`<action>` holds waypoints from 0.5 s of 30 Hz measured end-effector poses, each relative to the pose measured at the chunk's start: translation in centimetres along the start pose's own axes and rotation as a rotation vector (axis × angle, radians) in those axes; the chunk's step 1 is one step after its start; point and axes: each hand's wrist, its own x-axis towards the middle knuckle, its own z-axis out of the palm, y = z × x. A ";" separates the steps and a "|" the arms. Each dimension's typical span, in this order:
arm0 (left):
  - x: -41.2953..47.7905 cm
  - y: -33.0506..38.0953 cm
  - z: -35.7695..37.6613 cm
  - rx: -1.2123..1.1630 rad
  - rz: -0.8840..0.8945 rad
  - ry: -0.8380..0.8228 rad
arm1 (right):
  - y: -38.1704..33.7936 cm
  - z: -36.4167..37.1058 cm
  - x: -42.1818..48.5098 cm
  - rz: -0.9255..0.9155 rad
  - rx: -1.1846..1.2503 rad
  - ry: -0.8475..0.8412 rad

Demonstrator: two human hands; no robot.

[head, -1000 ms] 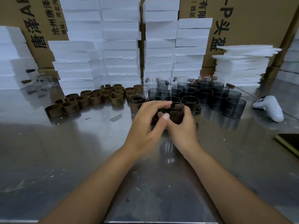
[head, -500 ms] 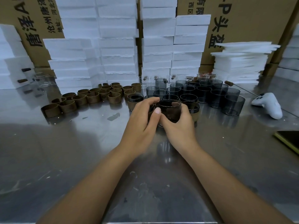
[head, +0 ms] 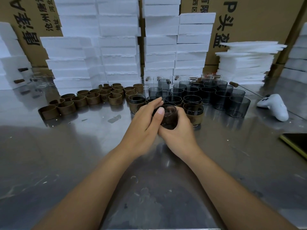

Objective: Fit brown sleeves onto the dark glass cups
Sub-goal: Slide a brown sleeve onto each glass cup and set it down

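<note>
Both hands are on one dark smoky glass cup [head: 169,116], right in front of the bunch of other dark glass cups [head: 207,95] on the shiny metal tabletop [head: 83,155]. The left hand [head: 143,125] has its fingers wrapped round the cup's left side, thumb on the wall. The right hand [head: 180,132] has its fingers curled round the bottom and right side. Can't tell if a sleeve's on it. Loose brown ring-shaped sleeves [head: 93,99] sit in rows off to the left.

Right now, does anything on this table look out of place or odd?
A white game controller lies right of the bare cups, unrelated to sleeving. A small scrap sits on the table before the loose sleeves. Nothing looks spilled or broken.
</note>
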 end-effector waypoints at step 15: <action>-0.5 0.8 0.5 -0.040 0.134 -0.081 | 0.3 -0.1 0.3 -0.023 -0.089 -0.049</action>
